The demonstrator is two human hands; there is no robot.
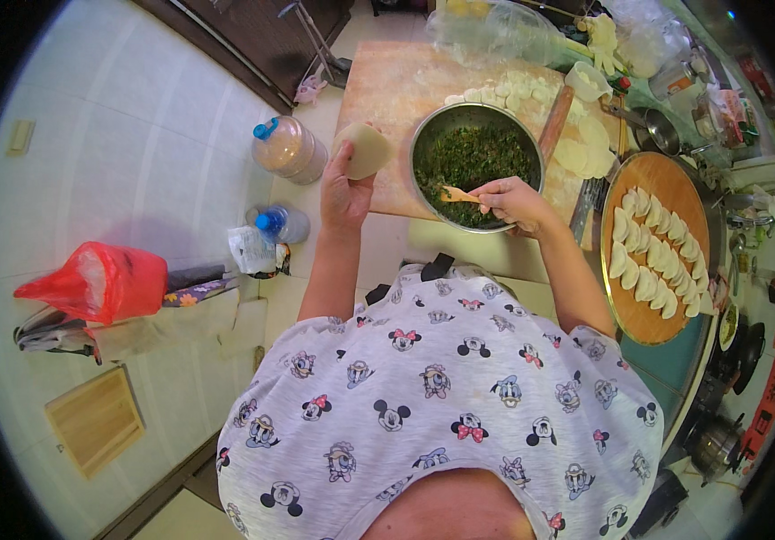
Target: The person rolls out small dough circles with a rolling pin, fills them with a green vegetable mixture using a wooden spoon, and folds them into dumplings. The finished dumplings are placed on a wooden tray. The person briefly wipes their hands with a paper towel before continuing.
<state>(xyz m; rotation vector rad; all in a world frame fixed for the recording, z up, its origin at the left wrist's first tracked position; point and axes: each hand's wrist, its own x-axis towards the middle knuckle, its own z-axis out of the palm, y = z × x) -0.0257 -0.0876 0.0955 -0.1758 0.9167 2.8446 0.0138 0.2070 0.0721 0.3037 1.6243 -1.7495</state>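
A round dough wrapper point(368, 152) lies across the fingers of my left hand point(349, 192), left of a metal bowl point(416, 177). Green chopped filling point(485, 154) fills the lower part of the bowl. My right hand point(514, 204) grips a small wooden spatula point(458, 195), whose tip is in the filling near the bowl's front left. Behind the bowl, small dough pieces point(512, 89) sit on the floured wooden board point(380, 88). Flat wrappers point(584, 154) are stacked to its right, beside a rolling pin point(556, 121).
Rows of folded dumplings point(657, 256) lie on a round wooden board point(681, 177) at the right. A large plastic bottle point(293, 150) stands left of the work board. A small pan point(660, 131) and a white container point(588, 81) are at the back right.
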